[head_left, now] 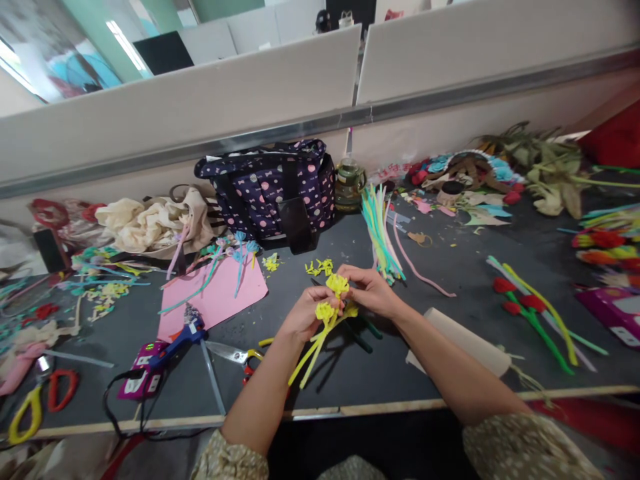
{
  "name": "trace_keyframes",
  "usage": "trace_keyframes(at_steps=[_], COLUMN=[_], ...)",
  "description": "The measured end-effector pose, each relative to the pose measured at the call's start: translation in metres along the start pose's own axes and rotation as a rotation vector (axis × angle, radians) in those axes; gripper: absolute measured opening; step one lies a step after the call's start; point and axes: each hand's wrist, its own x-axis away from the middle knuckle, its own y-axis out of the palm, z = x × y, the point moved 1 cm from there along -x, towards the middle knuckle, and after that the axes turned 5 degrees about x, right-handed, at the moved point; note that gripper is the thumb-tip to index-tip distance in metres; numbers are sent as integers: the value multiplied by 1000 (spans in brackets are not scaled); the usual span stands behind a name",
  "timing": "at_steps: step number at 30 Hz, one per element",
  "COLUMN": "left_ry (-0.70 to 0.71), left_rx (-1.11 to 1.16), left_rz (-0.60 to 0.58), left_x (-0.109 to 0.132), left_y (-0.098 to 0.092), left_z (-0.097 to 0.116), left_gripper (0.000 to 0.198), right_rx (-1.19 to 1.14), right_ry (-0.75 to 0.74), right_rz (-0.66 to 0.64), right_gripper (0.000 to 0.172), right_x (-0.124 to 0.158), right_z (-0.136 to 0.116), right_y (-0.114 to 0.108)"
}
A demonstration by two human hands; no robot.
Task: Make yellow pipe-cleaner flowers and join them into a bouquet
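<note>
Both my hands meet over the middle of the dark table, closed on a bunch of yellow pipe-cleaner flowers. My left hand grips it from the left, and its yellow stems hang down toward the table's front edge. My right hand pinches at the flower heads from the right; its fingertips are partly hidden by the petals. Just behind the hands lie yellow pipe-cleaner scraps. Dark green plier handles show beneath the flowers. Left of my left forearm are scissors with red and yellow handles.
A blue glue gun lies near a pink sheet, its cord looping over the front edge. Behind stands a polka-dot bag with a phone against it. Pipe cleaners, a paper roll and red flowers lie rightward.
</note>
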Motion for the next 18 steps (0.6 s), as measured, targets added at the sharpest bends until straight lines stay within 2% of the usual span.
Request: trace_keyframes(at_steps=[4,9,14,18], left_ry=[38,232,520,658], left_rx=[38,-78,-335,-554], left_rz=[32,77,83,117], left_x=[-3,-1,5,9], left_y=[-3,-5,-3,-3], left_z=[0,3,12,16], left_gripper=[35,28,18,16], right_rx=[1,-4,-131,-175], right_ry=[22,84,179,219], right_rz=[37,104,143,155], right_gripper=[25,23,24,25], right_x=[0,-2,-1,-1], right_z=[0,-1,0,1], right_y=[2,6,13,15])
